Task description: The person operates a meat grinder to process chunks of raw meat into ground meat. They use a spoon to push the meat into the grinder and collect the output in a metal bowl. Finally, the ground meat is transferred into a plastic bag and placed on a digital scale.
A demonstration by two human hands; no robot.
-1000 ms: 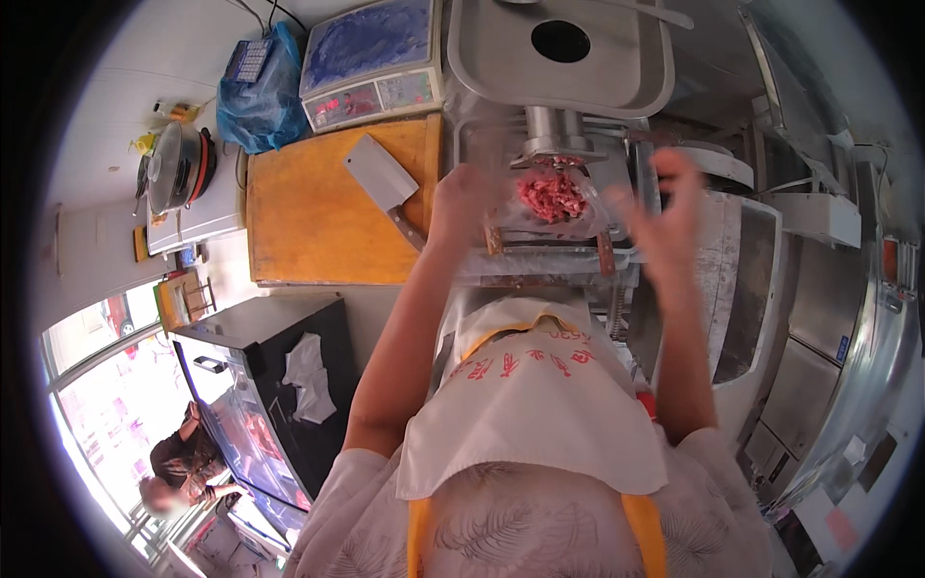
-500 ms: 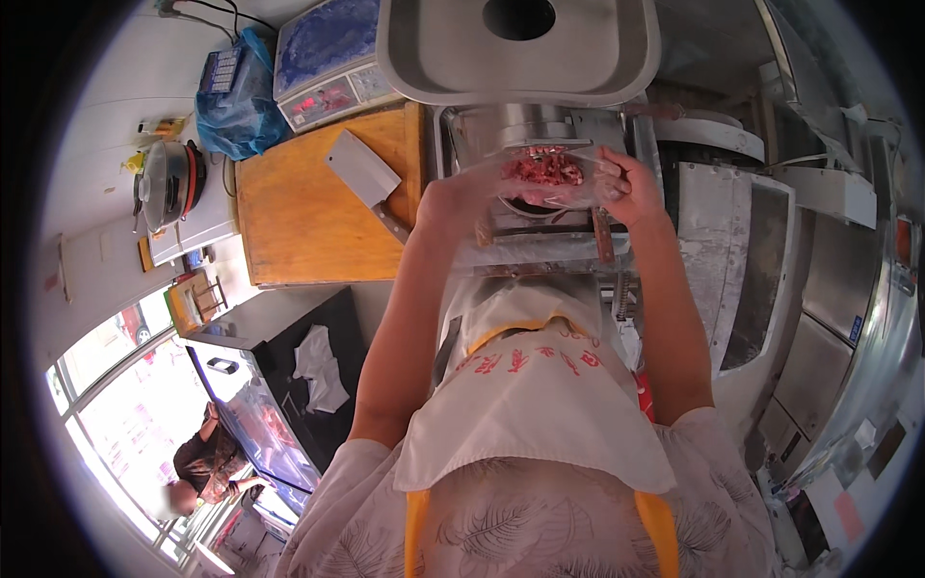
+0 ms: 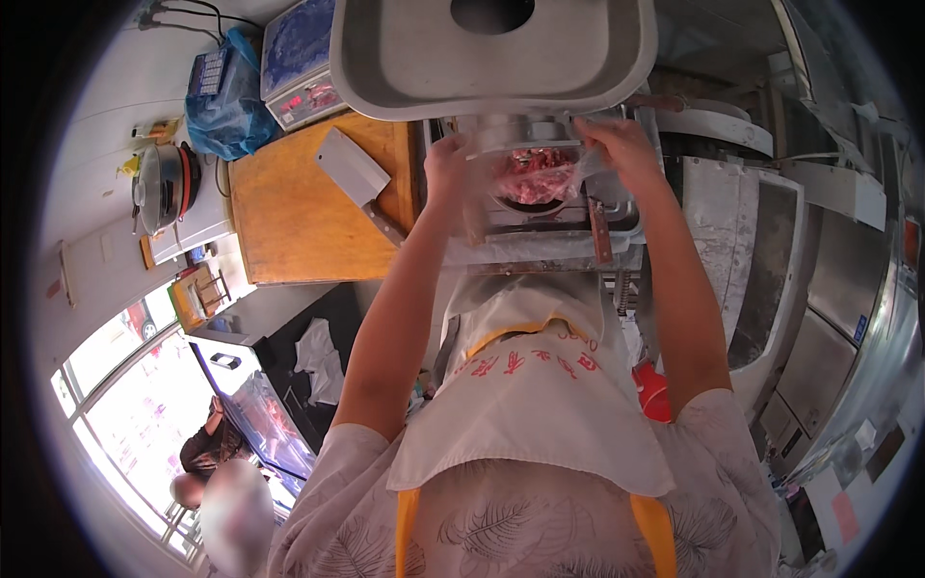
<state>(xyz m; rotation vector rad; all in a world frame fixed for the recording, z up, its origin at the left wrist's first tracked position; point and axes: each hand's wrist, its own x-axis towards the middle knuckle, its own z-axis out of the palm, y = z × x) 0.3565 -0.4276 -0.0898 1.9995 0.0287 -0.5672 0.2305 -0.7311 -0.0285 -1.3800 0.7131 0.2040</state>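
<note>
Hands (image 3: 446, 167) (image 3: 624, 151) raised nearer grinder outlet (image 3: 521, 130) | right grips clear bag (image 3: 581, 170), left's grip unclear | mince (image 3: 533, 175) red-pink, clumped

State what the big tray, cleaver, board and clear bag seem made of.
Tray: likely stainless steel, grey with a soft sheen.
Cleaver: smooth metal blade, by its even grey; brownish handle, perhaps wood.
Board: probably wood, judging by its blotchy orange-yellow surface.
Bag: thin, glossy plastic; the meat shows through.
</note>
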